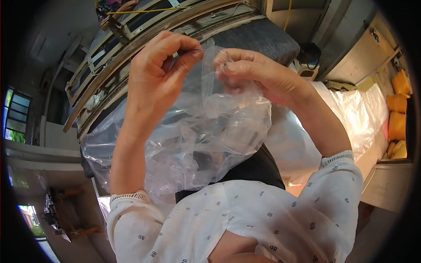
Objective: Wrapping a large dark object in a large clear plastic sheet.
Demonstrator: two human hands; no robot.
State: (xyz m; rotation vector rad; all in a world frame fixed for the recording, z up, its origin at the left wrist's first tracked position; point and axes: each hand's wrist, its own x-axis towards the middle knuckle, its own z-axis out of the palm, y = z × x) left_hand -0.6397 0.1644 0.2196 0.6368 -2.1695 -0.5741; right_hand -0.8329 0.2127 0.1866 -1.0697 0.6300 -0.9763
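Between my raised hands a sheet of clear, crinkled plastic film (175, 149) is held up by its top edge. My left hand (164, 61) pinches that edge with thumb and forefinger. Close beside it, my right hand (245, 72) grips another part of the same edge, thumb on top, with film bunched under the fingers. A narrow flap of film stands between the two hands. Below them the film hangs in loose folds over my lap. Whether it is a flat sheet or a bag, I cannot tell.
Ahead runs a long wooden frame (127, 52) beside a dark wrapped block (258, 39). On the right lie shiny plastic sheeting (359, 114) and orange bundles (397, 125) on a shelf. Part of another person (112, 8) shows at the far upper left.
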